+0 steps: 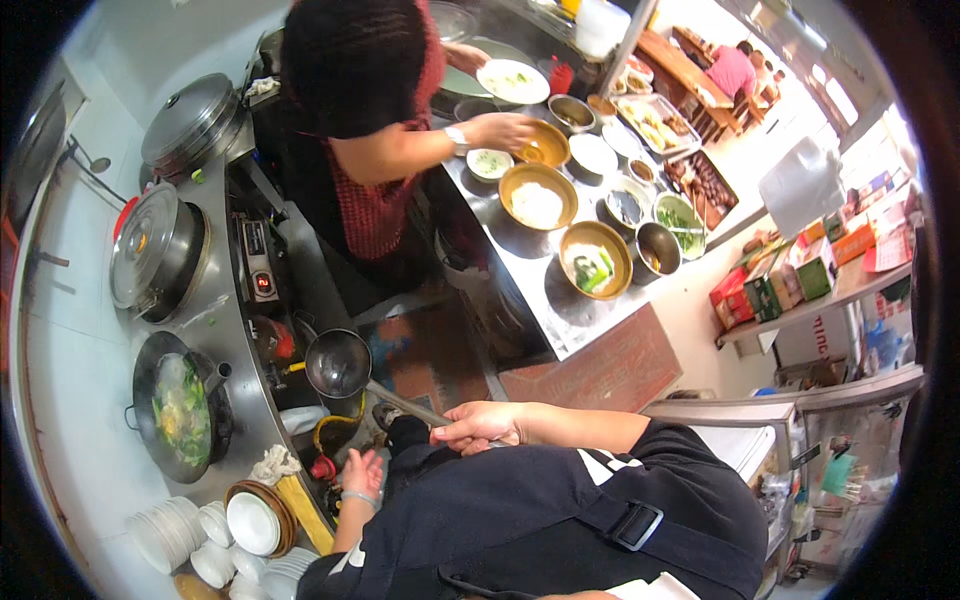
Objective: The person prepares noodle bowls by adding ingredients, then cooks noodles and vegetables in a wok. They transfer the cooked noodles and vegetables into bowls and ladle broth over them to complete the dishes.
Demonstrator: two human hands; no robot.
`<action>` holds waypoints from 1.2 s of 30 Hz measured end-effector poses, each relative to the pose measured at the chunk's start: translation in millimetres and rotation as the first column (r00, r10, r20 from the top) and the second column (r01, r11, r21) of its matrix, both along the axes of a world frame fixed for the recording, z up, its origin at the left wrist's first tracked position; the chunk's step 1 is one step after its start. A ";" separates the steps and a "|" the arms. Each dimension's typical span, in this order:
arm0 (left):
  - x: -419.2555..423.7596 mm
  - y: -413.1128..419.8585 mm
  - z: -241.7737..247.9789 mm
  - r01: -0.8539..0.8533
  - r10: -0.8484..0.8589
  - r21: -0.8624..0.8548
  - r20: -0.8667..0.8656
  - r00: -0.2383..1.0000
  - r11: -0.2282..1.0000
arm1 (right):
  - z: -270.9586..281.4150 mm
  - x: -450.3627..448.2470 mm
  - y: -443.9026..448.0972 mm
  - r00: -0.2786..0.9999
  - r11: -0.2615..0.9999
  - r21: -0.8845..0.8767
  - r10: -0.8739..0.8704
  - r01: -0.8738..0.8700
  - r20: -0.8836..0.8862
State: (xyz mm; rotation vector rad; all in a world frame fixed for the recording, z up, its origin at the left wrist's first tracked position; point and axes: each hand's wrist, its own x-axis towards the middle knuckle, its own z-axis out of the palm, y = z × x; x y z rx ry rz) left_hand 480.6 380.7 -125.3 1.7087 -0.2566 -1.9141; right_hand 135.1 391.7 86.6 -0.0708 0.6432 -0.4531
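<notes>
My right hand [480, 427] grips the long handle of a metal ladle [339, 363], its round bowl hanging near the stove's edge. My left hand [363, 474] is held low beside the stove, palm up and fingers apart, with nothing in it. On the stove at the left, a black wok [180, 409] holds leafy greens and something yellow in steaming liquid. Across the aisle, a metal counter carries several brown bowls; one bowl [596, 260] holds pale food with greens, another [538, 196] pale food alone.
A co-worker [375, 142] stands between stove and counter, holding a white bowl [514, 82] and reaching over a brown bowl. Two lidded pots [146, 247] stand along the stove. Stacked white bowls [163, 534] and a crumpled cloth [276, 465] are close to my left arm.
</notes>
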 end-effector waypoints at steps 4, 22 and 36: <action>-30.0 69.6 59.0 0.072 -0.066 -0.025 0.193 0.979 0.997 | -10.1 -12.9 46.0 0.990 0.995 0.093 0.018 -0.032 0.143; -60.4 158.6 123.9 0.545 -0.550 -0.496 0.152 0.821 0.676 | 39.0 42.7 269.4 0.925 0.926 0.000 -0.378 0.378 -0.030; 0.5 363.4 90.8 0.744 -0.706 -0.261 0.239 0.667 0.615 | 39.0 73.5 450.8 0.919 0.953 -0.073 -0.304 0.296 -0.251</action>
